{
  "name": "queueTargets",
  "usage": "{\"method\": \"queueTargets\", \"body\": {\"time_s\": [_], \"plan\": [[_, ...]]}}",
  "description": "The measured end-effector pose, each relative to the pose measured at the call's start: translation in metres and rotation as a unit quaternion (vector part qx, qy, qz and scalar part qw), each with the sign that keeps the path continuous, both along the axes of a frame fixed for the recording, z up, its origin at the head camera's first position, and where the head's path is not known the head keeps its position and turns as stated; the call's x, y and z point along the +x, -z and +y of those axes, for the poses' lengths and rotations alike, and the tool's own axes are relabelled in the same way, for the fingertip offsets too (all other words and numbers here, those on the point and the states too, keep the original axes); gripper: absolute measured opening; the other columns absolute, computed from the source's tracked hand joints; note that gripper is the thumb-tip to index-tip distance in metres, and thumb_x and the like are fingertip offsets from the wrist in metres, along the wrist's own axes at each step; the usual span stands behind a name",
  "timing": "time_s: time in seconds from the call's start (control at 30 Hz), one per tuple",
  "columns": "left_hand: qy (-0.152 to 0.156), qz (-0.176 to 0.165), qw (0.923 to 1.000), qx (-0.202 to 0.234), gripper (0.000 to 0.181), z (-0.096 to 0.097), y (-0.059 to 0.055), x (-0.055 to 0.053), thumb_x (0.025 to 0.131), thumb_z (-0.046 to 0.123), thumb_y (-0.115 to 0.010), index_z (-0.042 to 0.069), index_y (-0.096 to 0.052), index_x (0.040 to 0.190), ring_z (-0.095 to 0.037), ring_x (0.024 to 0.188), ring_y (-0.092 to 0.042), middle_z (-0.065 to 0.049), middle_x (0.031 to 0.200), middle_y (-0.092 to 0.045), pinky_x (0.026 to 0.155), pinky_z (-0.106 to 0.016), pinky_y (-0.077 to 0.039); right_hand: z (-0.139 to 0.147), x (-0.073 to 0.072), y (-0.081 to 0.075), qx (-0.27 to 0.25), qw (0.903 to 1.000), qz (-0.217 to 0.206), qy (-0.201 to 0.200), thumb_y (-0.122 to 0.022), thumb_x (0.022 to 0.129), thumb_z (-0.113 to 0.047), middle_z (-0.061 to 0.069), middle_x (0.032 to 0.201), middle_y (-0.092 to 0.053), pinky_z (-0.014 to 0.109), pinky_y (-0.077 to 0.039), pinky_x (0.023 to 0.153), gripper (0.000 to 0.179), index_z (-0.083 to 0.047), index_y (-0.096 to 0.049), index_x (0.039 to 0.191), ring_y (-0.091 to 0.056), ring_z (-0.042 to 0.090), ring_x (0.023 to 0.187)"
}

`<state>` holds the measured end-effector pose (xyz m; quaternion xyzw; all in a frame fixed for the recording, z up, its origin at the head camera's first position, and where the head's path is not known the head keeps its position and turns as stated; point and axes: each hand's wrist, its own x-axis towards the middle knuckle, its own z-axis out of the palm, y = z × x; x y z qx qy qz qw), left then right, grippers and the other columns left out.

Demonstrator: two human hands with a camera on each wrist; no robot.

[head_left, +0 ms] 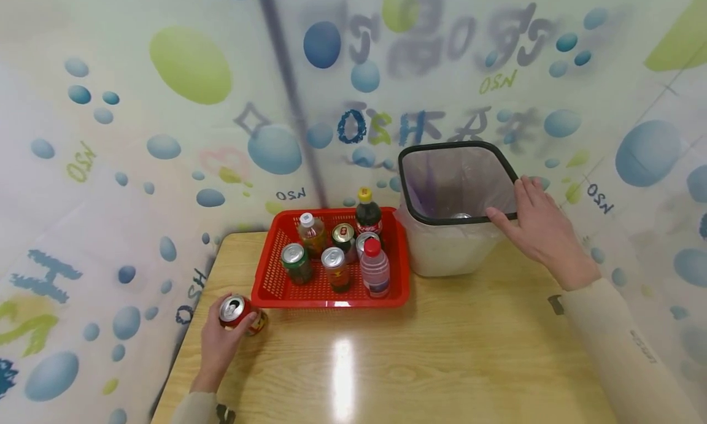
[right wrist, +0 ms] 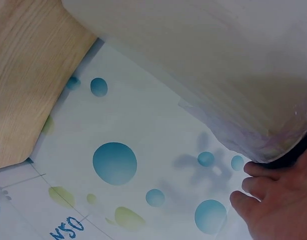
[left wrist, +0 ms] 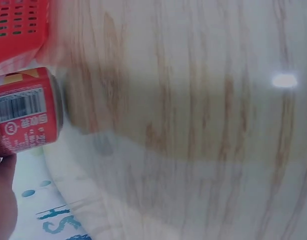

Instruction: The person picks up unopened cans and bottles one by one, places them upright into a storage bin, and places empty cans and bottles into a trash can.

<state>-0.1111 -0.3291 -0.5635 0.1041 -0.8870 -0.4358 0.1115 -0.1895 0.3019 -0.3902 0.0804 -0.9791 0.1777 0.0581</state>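
Observation:
Beside the near left corner of a red plastic basket point(head_left: 331, 303), my left hand point(head_left: 218, 344) grips a red drink can point(head_left: 256, 326). The can's lid shows a dark mouth opening, and its barcode side faces the left wrist view. Whether its base touches the table is unclear. At the far right, my right hand point(head_left: 538, 227) rests on the corner of the black rim point(head_left: 447, 221) of a white waste bin point(head_left: 442, 252). Its thumb lies over the front rim and its fairly straight fingers point(right wrist: 263, 187) lie along the right side.
In the basket stand several cans, including a green can point(head_left: 297, 264), and three bottles: a cola bottle point(head_left: 368, 218), an amber bottle point(head_left: 313, 237) and a red-capped bottle point(head_left: 375, 273). A metallic piece point(head_left: 461, 216) shows inside the lined bin. Patterned walls border the wooden table point(head_left: 442, 350).

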Motion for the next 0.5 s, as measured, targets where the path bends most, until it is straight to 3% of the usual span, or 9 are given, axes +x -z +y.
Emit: {"method": "queueTargets", "body": {"time_s": [0.1, 0.23, 0.4, 0.5], "plan": [[-0.025, 0.039, 0.9989, -0.005, 0.069, -0.001, -0.003, 0.002, 0.089, 0.015, -0.084, -0.002, -0.046, 0.144, -0.019, 0.115, -0.055, -0.021, 0.135, -0.058, 0.083, 0.001, -0.035, 0.000, 0.000, -0.001, 0.000, 1.0000, 0.000, -0.001, -0.039, 0.106, -0.061, 0.038, 0.165, -0.005, 0.062, -0.009, 0.124, 0.098, 0.016, -0.008, 0.158, -0.003, 0.052, 0.154], [-0.043, 0.068, 0.9966, -0.017, 0.064, -0.003, -0.018, 0.004, 0.089, 0.016, -0.084, -0.002, -0.050, 0.141, -0.005, 0.106, -0.051, -0.019, 0.129, -0.060, 0.081, -0.003, -0.038, -0.001, 0.001, -0.002, -0.002, 1.0000, 0.000, 0.000, -0.039, 0.106, -0.062, 0.039, 0.164, -0.006, 0.062, -0.008, 0.124, 0.099, 0.017, -0.009, 0.157, -0.003, 0.052, 0.154], [-0.063, 0.116, 0.9901, -0.048, 0.064, -0.002, -0.047, 0.006, 0.086, 0.011, -0.084, -0.004, -0.052, 0.138, 0.005, 0.102, -0.047, -0.021, 0.126, -0.063, 0.080, -0.005, -0.036, -0.002, -0.001, -0.001, -0.003, 1.0000, -0.007, -0.001, -0.039, 0.106, -0.062, 0.039, 0.164, -0.005, 0.061, -0.007, 0.124, 0.099, 0.017, -0.008, 0.157, -0.001, 0.052, 0.154], [-0.061, 0.153, 0.9858, -0.030, 0.062, 0.003, -0.069, 0.004, 0.085, 0.005, -0.083, -0.006, -0.052, 0.137, 0.007, 0.101, -0.049, -0.010, 0.121, -0.065, 0.081, -0.004, -0.038, -0.001, -0.001, -0.001, -0.004, 0.9999, -0.009, -0.002, -0.039, 0.106, -0.062, 0.039, 0.164, -0.004, 0.061, -0.007, 0.124, 0.099, 0.017, -0.008, 0.157, -0.001, 0.051, 0.154]]}}
